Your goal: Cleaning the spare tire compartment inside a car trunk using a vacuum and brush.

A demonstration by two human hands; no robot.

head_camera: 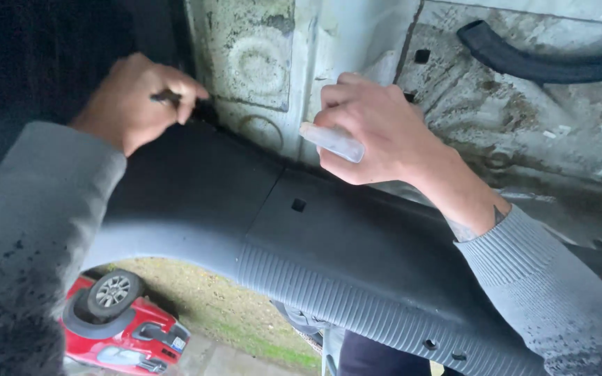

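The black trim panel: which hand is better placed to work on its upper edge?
The left hand: its fingers already pinch at the black trim panel edge. The right hand is occupied, holding a clear tool.

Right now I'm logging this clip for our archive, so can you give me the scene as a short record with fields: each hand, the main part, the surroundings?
left hand: left hand pinches a small dark object at the upper edge of the trim panel
right hand: right hand grips a pale translucent tool, fingers curled around it
main part: dark plastic trim panel, curved, ribbed lower edge, small square hole
behind: dirty bare metal body with a black hose
below: red car on grass
clothing: grey speckled sleeves
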